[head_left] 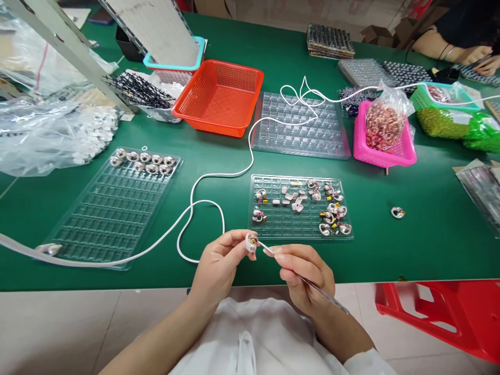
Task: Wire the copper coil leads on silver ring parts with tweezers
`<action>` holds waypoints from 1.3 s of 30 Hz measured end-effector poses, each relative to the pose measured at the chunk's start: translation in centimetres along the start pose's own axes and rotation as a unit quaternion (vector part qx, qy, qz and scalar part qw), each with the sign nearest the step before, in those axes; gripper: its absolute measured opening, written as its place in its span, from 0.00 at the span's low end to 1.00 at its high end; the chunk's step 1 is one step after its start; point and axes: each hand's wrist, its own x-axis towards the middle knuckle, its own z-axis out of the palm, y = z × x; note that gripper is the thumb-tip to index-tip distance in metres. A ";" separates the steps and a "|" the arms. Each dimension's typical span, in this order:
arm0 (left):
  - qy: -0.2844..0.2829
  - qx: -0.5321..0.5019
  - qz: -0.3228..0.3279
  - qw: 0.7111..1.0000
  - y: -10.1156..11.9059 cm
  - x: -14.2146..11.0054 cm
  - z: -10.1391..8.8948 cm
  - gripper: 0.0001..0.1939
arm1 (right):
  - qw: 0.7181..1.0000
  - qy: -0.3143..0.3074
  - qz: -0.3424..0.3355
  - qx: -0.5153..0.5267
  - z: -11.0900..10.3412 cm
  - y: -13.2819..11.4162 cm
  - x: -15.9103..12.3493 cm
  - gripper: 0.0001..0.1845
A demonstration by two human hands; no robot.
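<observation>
My left hand (224,263) pinches a small silver-white ring-shaped part (250,243), with something dark and yellow showing inside it. Closed around a thin metal pick-like tool (320,292), my right hand (307,273) holds its tip at the ring-shaped part. Just beyond my hands lies a clear compartment tray (289,225) with several similar ring-shaped parts, some with yellow bits and wires, and small whitish blocks (294,197). A second clear tray (105,213) at left carries several silver ring-shaped parts (144,157) along its far end.
A white cable (191,203) loops across the green table (390,250). Behind stand an orange basket (219,99), a stacked clear tray (300,135) and a pink basket (385,153). Another person's hands (480,60) are at far right. A red stool (453,312) stands below the table edge.
</observation>
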 end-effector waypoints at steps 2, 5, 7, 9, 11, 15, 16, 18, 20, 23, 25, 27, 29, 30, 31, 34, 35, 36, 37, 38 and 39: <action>0.000 0.003 0.001 1.000 0.0 0.0 0.0 0.09 | 1.000 -0.004 0.001 0.012 0.0 0.0 0.1 0.19; -0.001 0.008 0.004 1.000 0.0 -0.1 -0.1 0.09 | 1.000 -0.010 0.005 0.015 0.0 0.0 0.2 0.20; -0.004 0.010 0.006 1.000 -0.1 0.0 -0.2 0.09 | 1.000 -0.012 0.007 0.014 0.0 -0.1 0.2 0.20; -0.009 0.011 0.009 1.000 -0.1 0.0 -0.3 0.08 | 1.000 -0.012 0.009 0.017 0.0 -0.1 0.2 0.20; -0.011 0.011 0.011 1.000 -0.2 0.1 -0.4 0.08 | 1.000 -0.011 0.008 0.020 0.1 0.0 0.2 0.20; -0.010 0.013 0.009 1.000 -0.3 0.1 -0.5 0.09 | 1.000 -0.007 0.003 0.020 0.2 0.2 0.1 0.19; -0.010 0.014 0.008 1.000 -0.3 0.1 -0.5 0.09 | 1.000 -0.007 0.002 0.020 0.2 0.2 0.0 0.19; -0.009 0.014 0.007 1.000 -0.3 0.0 -0.5 0.09 | 1.000 -0.005 0.004 0.019 0.3 0.2 0.0 0.19; -0.010 0.013 0.006 1.000 -0.3 0.0 -0.5 0.09 | 1.000 -0.004 0.004 0.012 0.3 0.2 0.0 0.19; -0.011 0.012 0.008 1.000 -0.2 0.1 -0.5 0.09 | 1.000 -0.009 -0.009 -0.011 0.2 0.1 0.1 0.19; -0.010 0.013 0.009 1.000 -0.3 0.1 -0.5 0.09 | 0.999 -0.023 -0.032 -0.033 0.1 0.0 0.4 0.20; -0.011 0.013 0.003 1.000 -0.3 0.2 -0.4 0.10 | 0.996 -0.049 -0.055 -0.052 0.0 -0.1 0.8 0.20; -0.012 0.008 -0.005 1.000 -0.3 0.3 -0.3 0.10 | 0.994 -0.067 -0.065 -0.057 0.0 -0.4 1.1 0.19; -0.011 0.005 -0.010 1.000 -0.3 0.3 -0.3 0.11 | 0.994 -0.067 -0.064 -0.054 -0.1 -0.5 1.1 0.19; -0.010 0.005 -0.014 1.000 -0.3 0.4 -0.2 0.10 | 0.996 -0.058 -0.057 -0.047 -0.3 -0.5 1.1 0.19; -0.020 0.006 -0.036 0.999 0.0 0.6 0.0 0.09 | 1.000 0.009 -0.012 -0.027 -1.7 -0.5 1.0 0.16; -0.029 0.001 -0.049 0.998 0.1 0.7 0.0 0.09 | 0.999 0.044 0.010 -0.027 -2.5 -0.4 1.0 0.14; -0.039 -0.006 -0.061 0.997 0.2 0.8 0.1 0.09 | 0.995 0.082 0.036 -0.037 -3.5 -0.3 1.2 0.14; -0.050 -0.016 -0.073 0.996 0.3 0.9 0.2 0.09 | 0.989 0.118 0.064 -0.054 -4.6 -0.2 1.4 0.15; -0.059 -0.026 -0.084 0.994 0.4 1.0 0.3 0.10 | 0.982 0.142 0.096 -0.081 -5.7 0.0 1.6 0.17; -0.066 -0.033 -0.093 0.993 0.5 1.0 0.5 0.10 | 0.973 0.136 0.138 -0.125 -6.7 0.3 2.0 0.16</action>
